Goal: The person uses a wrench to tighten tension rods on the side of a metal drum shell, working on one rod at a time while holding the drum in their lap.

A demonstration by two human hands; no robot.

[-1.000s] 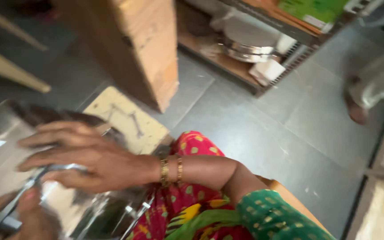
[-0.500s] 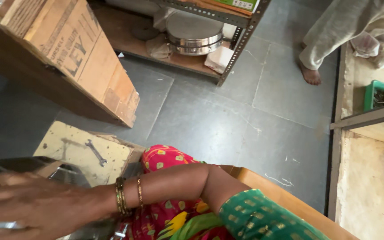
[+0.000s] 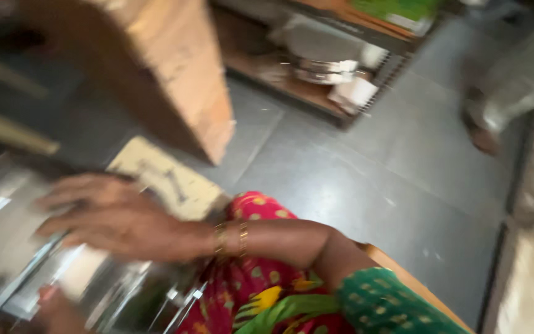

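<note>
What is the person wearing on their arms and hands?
The right hand is bare, with two thin gold bangles at the wrist. Near the shoulder is a short green sleeve with small pale dots. The left hand barely shows, blurred.

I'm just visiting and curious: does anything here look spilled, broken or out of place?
Nothing clearly does. The picture is blurred, so small faults could hide. The right hand lies flat on shiny steel sheet-metal pieces; a wrench rests on beige cardboard on the floor.

Grey tiled floor (image 3: 366,179); wooden crate (image 3: 180,74); metal shelf rack (image 3: 341,68) behind.
</note>
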